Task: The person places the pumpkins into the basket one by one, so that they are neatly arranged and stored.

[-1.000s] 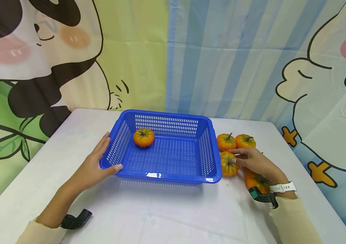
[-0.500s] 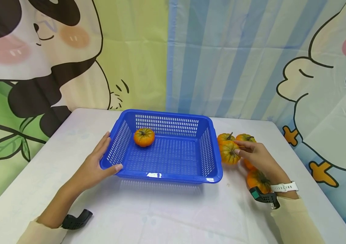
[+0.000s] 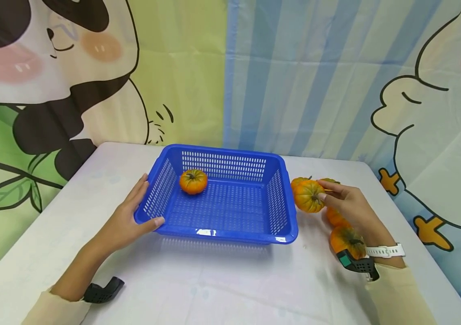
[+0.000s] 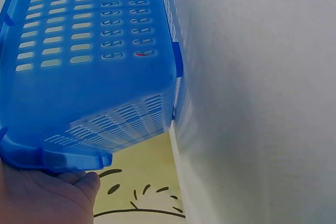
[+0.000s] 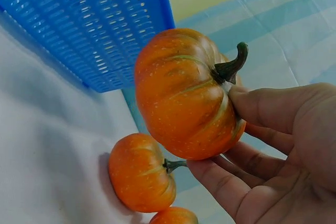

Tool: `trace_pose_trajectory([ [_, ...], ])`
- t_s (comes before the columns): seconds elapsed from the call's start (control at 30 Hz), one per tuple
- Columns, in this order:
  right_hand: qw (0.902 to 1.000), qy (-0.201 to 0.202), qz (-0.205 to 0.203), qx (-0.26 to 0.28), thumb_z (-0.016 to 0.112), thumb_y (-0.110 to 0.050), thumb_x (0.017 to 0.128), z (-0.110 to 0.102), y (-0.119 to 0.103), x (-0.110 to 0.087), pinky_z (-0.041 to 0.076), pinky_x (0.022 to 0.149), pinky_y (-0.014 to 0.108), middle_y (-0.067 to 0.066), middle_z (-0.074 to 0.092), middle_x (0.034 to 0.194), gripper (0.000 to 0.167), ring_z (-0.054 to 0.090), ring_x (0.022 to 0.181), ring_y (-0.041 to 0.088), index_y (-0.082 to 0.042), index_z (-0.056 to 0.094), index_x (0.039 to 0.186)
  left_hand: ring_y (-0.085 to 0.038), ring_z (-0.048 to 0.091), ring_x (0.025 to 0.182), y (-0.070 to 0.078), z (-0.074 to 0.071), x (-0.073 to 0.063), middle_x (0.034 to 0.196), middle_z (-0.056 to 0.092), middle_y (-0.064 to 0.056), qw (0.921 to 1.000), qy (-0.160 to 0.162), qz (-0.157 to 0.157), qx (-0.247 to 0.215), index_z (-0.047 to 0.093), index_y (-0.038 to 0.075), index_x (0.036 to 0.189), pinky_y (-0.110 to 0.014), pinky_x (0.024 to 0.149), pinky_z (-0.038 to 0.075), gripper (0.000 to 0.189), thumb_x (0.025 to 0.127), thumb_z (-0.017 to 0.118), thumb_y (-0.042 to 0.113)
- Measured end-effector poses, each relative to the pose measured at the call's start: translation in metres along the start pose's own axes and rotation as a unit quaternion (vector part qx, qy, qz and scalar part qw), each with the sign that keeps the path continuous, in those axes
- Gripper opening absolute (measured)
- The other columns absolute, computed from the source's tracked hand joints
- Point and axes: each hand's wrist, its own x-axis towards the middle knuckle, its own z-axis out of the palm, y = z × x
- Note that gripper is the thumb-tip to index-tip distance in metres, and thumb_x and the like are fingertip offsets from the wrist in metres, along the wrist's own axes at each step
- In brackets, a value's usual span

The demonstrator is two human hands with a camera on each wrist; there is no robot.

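My right hand [image 3: 350,205] pinches a small orange pumpkin [image 3: 308,197] between thumb and fingers, at the right side of the blue basket [image 3: 226,236]. In the right wrist view this pumpkin [image 5: 184,95] has a dark green curved stem, with the thumb beside it and fingers underneath. It is raised above the other pumpkins. My left hand [image 3: 126,223] lies against the basket's near left corner, fingers fairly straight along the side and thumb at the front rim. Another pumpkin [image 3: 193,182] sits inside the basket, toward its left end.
Several more pumpkins lie right of the basket, one pumpkin [image 3: 346,240] under my right wrist and others partly hidden behind my hand. They stand on a white-covered table [image 3: 214,284]. A cartoon-printed curtain [image 3: 315,76] hangs behind it.
My right hand has lifted a pumpkin from the group and moved it up and away from me beside the basket. My left hand stays at the basket's corner.
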Motion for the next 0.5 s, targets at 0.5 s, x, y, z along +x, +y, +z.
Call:
trace_pose_trajectory([
  [0.5, 0.9985, 0.033, -0.037, 0.021, 0.061, -0.034, 0.097, 0.000, -0.025, 0.005, 0.050, 0.093, 0.036, 0.011, 0.053, 0.139, 0.051, 0.054, 0.120, 0.029, -0.015, 0.051, 0.144, -0.038, 0.008, 0.146, -0.003, 0.000, 0.000, 0.163, -0.001, -0.003, 1.0000, 0.001, 0.003, 0.003, 0.009, 0.007, 0.156, -0.071, 0.102, 0.023, 0.100, 0.085, 0.073, 0.037],
])
